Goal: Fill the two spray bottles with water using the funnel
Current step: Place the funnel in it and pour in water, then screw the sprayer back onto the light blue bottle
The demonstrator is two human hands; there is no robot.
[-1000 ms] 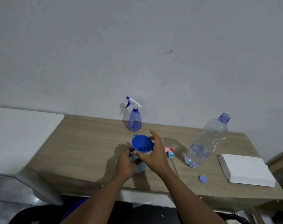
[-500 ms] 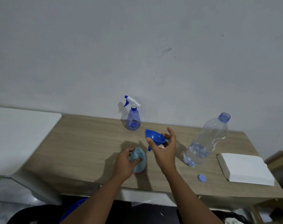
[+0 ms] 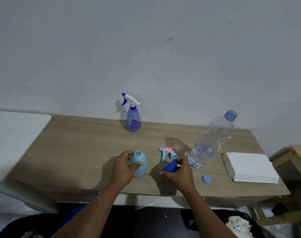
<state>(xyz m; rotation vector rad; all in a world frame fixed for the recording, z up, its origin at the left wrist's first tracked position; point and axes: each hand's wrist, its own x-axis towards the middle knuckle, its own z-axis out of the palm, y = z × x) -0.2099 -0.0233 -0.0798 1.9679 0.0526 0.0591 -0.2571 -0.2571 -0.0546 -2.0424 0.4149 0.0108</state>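
Observation:
My left hand (image 3: 123, 168) grips a light blue spray bottle (image 3: 139, 164) with a pink base, standing upright and uncapped near the table's front. Its pink and blue spray head (image 3: 167, 152) lies on the table just to the right. My right hand (image 3: 179, 172) holds the dark blue funnel (image 3: 171, 167) turned wide end down, low over the table beside that spray head. A second, translucent blue spray bottle (image 3: 133, 118) with a white trigger head stands at the back by the wall. A clear water bottle (image 3: 210, 143), uncapped and partly full, stands to the right.
The blue bottle cap (image 3: 206, 179) lies near the wooden table's (image 3: 77, 148) front edge. A white folded stack (image 3: 249, 166) sits at the right end. A white surface (image 3: 14, 134) adjoins on the left, a wooden stool (image 3: 299, 158) on the right.
My right hand lifted the funnel off the light blue bottle, carried it right and brought it down toward the table, mouth downward. My left hand stayed on the bottle.

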